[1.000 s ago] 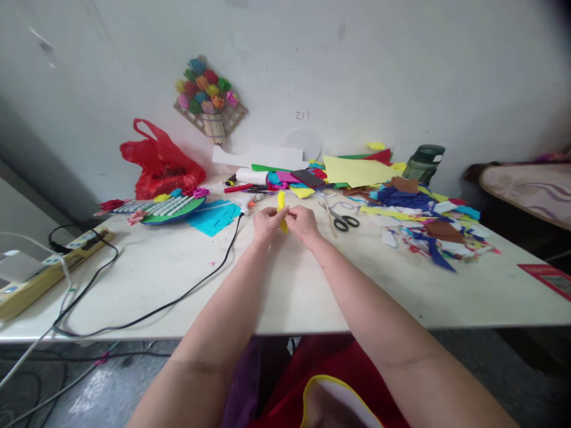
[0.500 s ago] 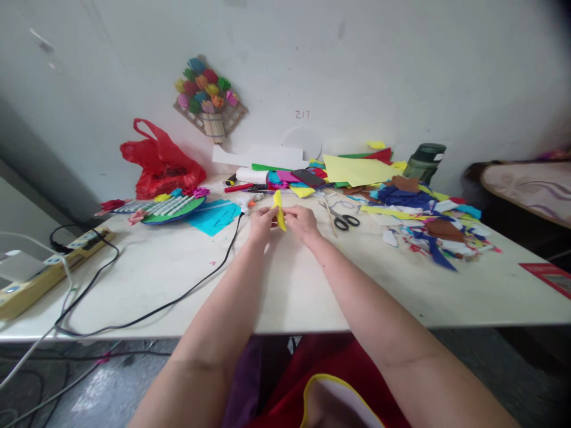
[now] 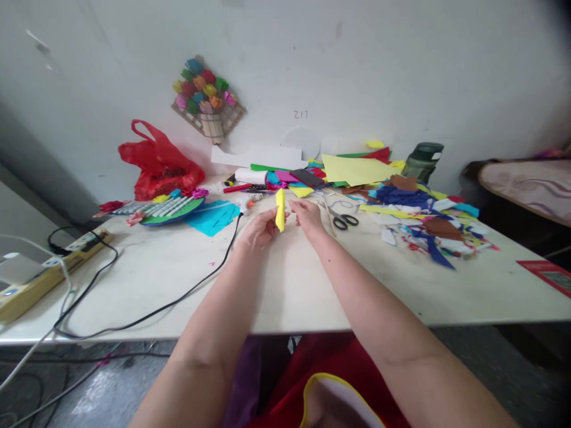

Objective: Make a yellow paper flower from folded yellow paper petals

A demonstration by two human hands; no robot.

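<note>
Pinched in the left hand [image 3: 261, 229], the yellow strip [image 3: 281, 211] stands upright at twelve o'clock; it looks already folded, not yet put down. The right hand [image 3: 307, 219] is just beside, its grip unclear. Farther, the bag [image 3: 154, 169] at ten and the bottle [image 3: 419, 169] at two show no clear contents.

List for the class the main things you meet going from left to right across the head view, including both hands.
Long yellow power strip, red plastic bag, left hand, narrow yellow paper-like piece, right hand, black-handled scissors, translucent green bottle, red-edged rectangular card.
</note>
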